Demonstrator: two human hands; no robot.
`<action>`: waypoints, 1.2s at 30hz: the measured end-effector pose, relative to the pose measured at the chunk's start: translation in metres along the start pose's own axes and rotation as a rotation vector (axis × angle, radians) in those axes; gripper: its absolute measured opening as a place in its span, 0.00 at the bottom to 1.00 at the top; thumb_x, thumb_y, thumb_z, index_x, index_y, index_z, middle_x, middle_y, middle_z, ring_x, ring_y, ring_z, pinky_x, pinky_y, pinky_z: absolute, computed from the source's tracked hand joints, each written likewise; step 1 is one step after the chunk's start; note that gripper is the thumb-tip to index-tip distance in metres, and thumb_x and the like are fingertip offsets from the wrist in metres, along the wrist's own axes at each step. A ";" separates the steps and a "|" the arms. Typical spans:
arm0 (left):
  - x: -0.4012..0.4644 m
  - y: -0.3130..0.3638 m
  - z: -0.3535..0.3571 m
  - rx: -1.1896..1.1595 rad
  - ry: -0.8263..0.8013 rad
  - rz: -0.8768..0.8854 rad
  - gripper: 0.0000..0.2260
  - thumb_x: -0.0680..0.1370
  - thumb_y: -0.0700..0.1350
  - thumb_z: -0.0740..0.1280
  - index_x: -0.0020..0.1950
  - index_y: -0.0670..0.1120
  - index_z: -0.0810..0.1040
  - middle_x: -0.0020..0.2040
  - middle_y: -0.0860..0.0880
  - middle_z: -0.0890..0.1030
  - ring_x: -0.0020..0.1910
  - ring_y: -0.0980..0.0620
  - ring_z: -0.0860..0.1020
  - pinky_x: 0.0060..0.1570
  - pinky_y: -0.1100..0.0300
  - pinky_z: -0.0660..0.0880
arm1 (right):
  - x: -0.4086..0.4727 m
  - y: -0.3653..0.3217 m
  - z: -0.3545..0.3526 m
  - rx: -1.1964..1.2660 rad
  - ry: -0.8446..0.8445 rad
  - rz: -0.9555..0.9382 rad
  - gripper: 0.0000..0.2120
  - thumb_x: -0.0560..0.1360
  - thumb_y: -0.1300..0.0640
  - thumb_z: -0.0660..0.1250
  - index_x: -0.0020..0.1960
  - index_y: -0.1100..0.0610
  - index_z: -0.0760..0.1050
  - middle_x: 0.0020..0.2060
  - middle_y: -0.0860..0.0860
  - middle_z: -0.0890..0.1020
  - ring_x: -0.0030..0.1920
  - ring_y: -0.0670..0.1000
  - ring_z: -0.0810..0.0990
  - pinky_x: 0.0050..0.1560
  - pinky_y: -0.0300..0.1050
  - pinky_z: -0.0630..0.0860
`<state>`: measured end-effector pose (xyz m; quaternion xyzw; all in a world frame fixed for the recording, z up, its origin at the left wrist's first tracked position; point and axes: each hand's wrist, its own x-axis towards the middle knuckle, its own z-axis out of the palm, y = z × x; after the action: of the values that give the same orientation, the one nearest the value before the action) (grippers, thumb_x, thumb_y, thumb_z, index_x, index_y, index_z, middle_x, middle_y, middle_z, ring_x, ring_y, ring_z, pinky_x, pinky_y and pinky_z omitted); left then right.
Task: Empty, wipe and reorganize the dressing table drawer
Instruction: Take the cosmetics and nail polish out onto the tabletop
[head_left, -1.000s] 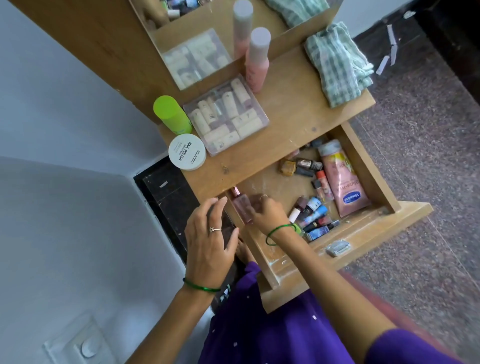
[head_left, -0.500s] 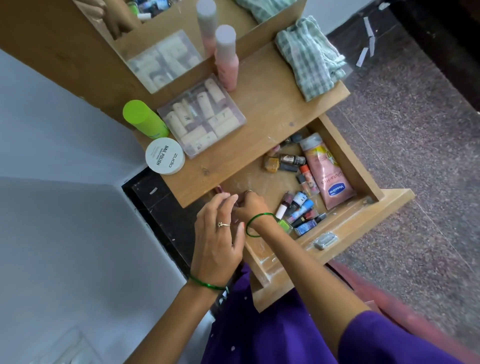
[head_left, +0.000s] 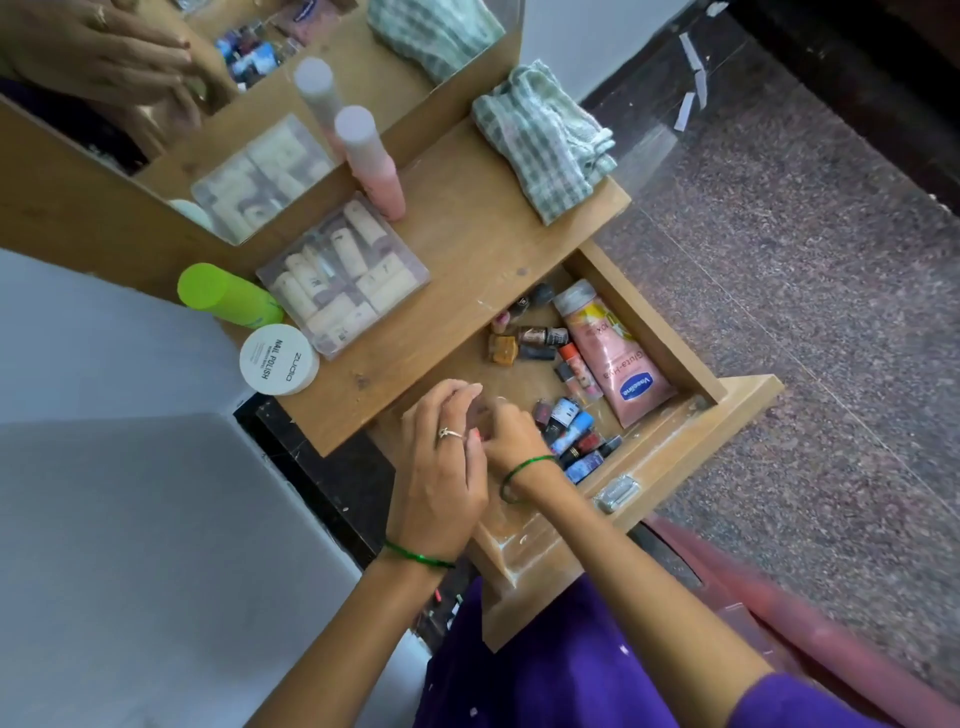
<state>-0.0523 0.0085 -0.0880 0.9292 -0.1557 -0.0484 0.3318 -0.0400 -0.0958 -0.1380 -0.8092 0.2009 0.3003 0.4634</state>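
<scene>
The wooden drawer (head_left: 670, 470) stands pulled out under the dressing table top (head_left: 467, 249). Inside lie a pink Vaseline tube (head_left: 618, 364), a cluster of small nail polish bottles (head_left: 571, 436) near the front, and more bottles (head_left: 530, 338) at the back. My left hand (head_left: 441, 467) and my right hand (head_left: 511, 441) meet over the drawer's left end, fingers curled toward each other. My right hand grips a small pinkish bottle that both hands almost wholly hide. Whether my left hand holds it too is unclear.
On the table top sit a checked cloth (head_left: 545, 140), a clear box of rolls (head_left: 343, 280), a tall pink bottle (head_left: 371, 161), a green bottle (head_left: 223, 296) and a white nail polish jar (head_left: 279, 359). A mirror (head_left: 260, 78) stands behind. Speckled floor lies to the right.
My left hand moved right and closed in on my right hand at the drawer's left end. The small pinkish bottle, visible a second ago, is now covered by both hands.
</scene>
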 end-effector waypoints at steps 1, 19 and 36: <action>0.008 0.006 0.002 -0.030 0.002 0.006 0.18 0.75 0.36 0.59 0.65 0.42 0.70 0.63 0.46 0.71 0.60 0.53 0.70 0.61 0.60 0.69 | -0.005 0.004 -0.013 0.039 0.022 -0.006 0.14 0.73 0.53 0.68 0.55 0.59 0.75 0.42 0.51 0.80 0.43 0.51 0.79 0.40 0.41 0.74; 0.152 0.060 0.110 0.142 -0.606 -0.260 0.29 0.77 0.39 0.59 0.74 0.35 0.51 0.73 0.37 0.58 0.72 0.41 0.60 0.68 0.52 0.61 | -0.022 0.089 -0.107 0.568 0.371 0.294 0.12 0.72 0.60 0.70 0.44 0.50 0.67 0.46 0.52 0.74 0.47 0.53 0.77 0.49 0.51 0.77; 0.144 0.077 0.100 0.072 -0.410 -0.307 0.30 0.74 0.49 0.69 0.67 0.36 0.60 0.63 0.39 0.67 0.61 0.38 0.69 0.61 0.49 0.66 | -0.015 0.084 -0.117 0.842 0.364 0.473 0.10 0.75 0.63 0.67 0.44 0.54 0.66 0.48 0.59 0.72 0.39 0.52 0.76 0.33 0.40 0.74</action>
<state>0.0456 -0.1539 -0.1150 0.9239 -0.0786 -0.2798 0.2488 -0.0668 -0.2378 -0.1354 -0.5241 0.5592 0.1441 0.6260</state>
